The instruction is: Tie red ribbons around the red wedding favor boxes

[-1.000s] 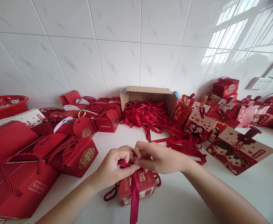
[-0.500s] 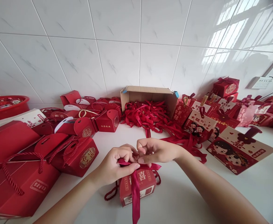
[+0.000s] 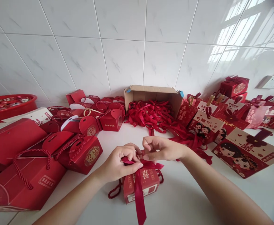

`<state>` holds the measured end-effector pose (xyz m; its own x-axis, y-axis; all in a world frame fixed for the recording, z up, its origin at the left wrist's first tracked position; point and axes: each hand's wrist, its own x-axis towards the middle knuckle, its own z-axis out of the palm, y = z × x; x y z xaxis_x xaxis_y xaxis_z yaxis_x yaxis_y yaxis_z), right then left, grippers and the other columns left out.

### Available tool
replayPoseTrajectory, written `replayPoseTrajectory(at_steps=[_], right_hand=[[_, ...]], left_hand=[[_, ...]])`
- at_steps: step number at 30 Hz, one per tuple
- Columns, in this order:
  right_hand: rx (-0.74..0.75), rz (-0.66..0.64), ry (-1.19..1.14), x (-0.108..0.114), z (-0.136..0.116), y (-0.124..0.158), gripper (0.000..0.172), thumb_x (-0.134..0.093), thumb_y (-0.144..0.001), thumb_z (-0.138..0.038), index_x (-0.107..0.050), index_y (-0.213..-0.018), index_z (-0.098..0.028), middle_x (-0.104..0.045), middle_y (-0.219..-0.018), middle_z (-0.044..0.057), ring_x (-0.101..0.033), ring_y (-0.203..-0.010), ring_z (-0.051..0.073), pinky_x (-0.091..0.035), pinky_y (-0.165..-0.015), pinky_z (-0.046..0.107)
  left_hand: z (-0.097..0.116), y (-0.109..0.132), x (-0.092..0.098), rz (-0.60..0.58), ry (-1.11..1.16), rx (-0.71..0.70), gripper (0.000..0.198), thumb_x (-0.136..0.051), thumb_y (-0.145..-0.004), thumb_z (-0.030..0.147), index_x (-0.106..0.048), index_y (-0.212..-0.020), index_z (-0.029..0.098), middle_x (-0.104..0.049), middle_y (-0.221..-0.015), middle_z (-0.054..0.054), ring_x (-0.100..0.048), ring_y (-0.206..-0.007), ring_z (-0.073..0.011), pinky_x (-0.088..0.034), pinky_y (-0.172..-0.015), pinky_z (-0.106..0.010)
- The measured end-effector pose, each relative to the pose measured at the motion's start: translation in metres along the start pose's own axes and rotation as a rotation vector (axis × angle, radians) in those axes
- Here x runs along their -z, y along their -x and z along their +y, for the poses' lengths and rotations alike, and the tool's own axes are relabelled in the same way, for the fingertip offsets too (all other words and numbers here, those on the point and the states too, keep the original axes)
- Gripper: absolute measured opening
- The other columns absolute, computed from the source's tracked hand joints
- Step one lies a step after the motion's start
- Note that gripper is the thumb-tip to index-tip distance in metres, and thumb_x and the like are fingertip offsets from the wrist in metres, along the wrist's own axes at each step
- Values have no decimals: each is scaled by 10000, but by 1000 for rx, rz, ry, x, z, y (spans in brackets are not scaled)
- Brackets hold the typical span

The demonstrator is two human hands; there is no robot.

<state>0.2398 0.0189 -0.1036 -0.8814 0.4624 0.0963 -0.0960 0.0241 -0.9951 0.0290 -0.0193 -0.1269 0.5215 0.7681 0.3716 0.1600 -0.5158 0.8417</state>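
A small red gift box (image 3: 141, 185) with a gold character and red cord handles stands on the white counter (image 3: 181, 200) right in front of me. A dark red ribbon (image 3: 139, 197) is wound over its top and hangs down its front. My left hand (image 3: 120, 164) is closed, pinching the ribbon at the top of the box. My right hand (image 3: 161, 149) is closed too, its fingertips pinching the ribbon close beside the left hand's fingers.
A cardboard box (image 3: 154, 95) on its side spills red ribbons (image 3: 151, 115) at the back wall. Red gift boxes and bags (image 3: 80, 153) crowd the left; printed red gift bags (image 3: 242, 153) lie on the right. A red basin (image 3: 10, 106) sits far left.
My right hand has lifted slightly off the box top, and the ribbon now shows spread to the right. The view has shifted a little to the left.
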Motion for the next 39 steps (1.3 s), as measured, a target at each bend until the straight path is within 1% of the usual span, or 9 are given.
replayPoseTrajectory(at_steps=[5, 12, 17, 21, 24, 27, 32, 34, 39], right_hand=[[23, 46, 1, -4, -1, 1, 255, -637, -815, -92, -401, -775, -178, -472, -600, -93, -437, -540, 32, -322, -501, 155], [115, 87, -214, 1, 20, -8, 355, -718, -739, -108, -372, -726, -191, -528, -492, -104, -456, -424, 31, -310, -452, 147], [130, 109, -225, 7, 24, -10, 398, -757, -716, -160, -360, -715, -194, -537, -487, -109, -485, -409, 38, -361, -474, 159], [42, 141, -134, 7, 15, -6, 340, -746, -746, -222, -409, -779, -188, -542, -567, -93, -517, -484, 47, -404, -525, 177], [-11, 176, -27, 0, 6, -3, 331, -729, -766, -280, -412, -806, -193, -489, -584, -94, -424, -490, 39, -333, -468, 163], [-36, 199, 174, -11, -2, 0, 332, -724, -768, -291, -409, -823, -203, -432, -571, -100, -310, -485, 40, -228, -420, 165], [-105, 251, 547, -23, -14, 7, 258, -651, -822, -299, -414, -802, -198, -460, -632, -69, -331, -515, 46, -249, -433, 174], [-65, 225, 499, -22, -12, 7, 230, -621, -845, -272, -403, -827, -203, -488, -653, -64, -343, -522, 47, -274, -457, 176], [64, 102, 125, -14, 4, -1, 286, -657, -830, -258, -374, -842, -213, -505, -638, -80, -371, -514, 42, -292, -477, 173]], left_hand=[[3, 0, -2, 4, 10, 0, 458, -654, -753, 124, -233, -592, 211, -549, -611, -6, -616, -901, -199, -481, -762, -288], [0, 1, -1, 22, 7, -25, 460, -639, -757, 120, -221, -588, 209, -545, -583, 5, -594, -851, -183, -489, -769, -301], [0, -1, 1, 21, -10, -32, 455, -637, -763, 135, -227, -579, 207, -550, -588, 3, -595, -861, -187, -485, -765, -304], [1, -1, 0, 20, -13, -15, 452, -638, -758, 139, -228, -581, 208, -543, -593, 2, -596, -866, -193, -477, -760, -307], [4, 0, -2, 19, -17, 4, 455, -639, -754, 136, -223, -586, 209, -534, -597, 3, -578, -828, -179, -465, -738, -293], [6, 2, -2, 7, -8, 34, 451, -645, -757, 147, -234, -583, 210, -519, -614, -2, -576, -829, -177, -452, -712, -277], [9, 1, -3, 2, 22, 72, 453, -645, -761, 156, -230, -589, 213, -475, -606, 5, -588, -895, -195, -449, -733, -277], [9, 0, -3, -13, 21, 66, 456, -646, -757, 150, -226, -588, 212, -481, -599, 5, -582, -901, -195, -450, -742, -279], [9, 0, -4, -64, 10, 18, 437, -636, -739, 141, -237, -574, 207, -486, -575, 9, -530, -784, -166, -452, -702, -279]])
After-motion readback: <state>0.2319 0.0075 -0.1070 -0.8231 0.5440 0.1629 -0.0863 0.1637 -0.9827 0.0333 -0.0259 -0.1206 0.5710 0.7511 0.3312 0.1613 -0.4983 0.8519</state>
